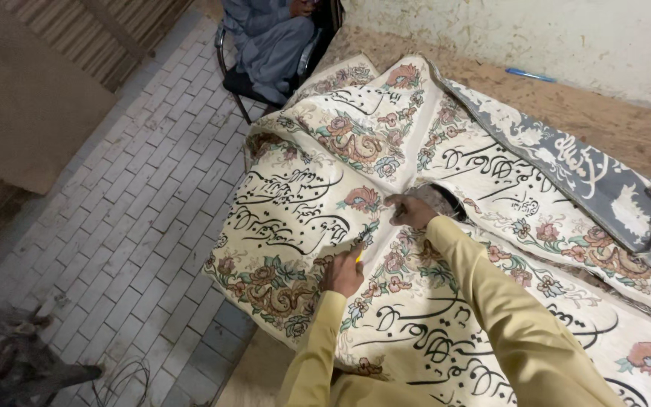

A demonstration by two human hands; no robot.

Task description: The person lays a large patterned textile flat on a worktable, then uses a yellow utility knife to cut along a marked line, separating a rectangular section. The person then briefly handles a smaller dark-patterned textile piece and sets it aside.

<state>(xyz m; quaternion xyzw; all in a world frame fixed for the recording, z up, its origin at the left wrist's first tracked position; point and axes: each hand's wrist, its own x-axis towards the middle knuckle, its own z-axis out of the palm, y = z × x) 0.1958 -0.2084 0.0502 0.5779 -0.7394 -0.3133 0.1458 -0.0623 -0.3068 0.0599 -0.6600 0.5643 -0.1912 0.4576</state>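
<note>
Pale brick floor (pixel 137 196) left of desk (pixel 612 120); rough plaster wall (pixel 566 38) behind desk; metal chair (pixel 239 79) at desk's far corner; dim warm light.

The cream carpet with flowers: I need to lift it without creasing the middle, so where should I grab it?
Probably the cream carpet's hanging left border, from the brick-floor side: that edge drapes free off the platform, while both hands work its middle.

A rough brown table (pixel 604 113) bears cream floral cloth (pixel 325 188).
</note>
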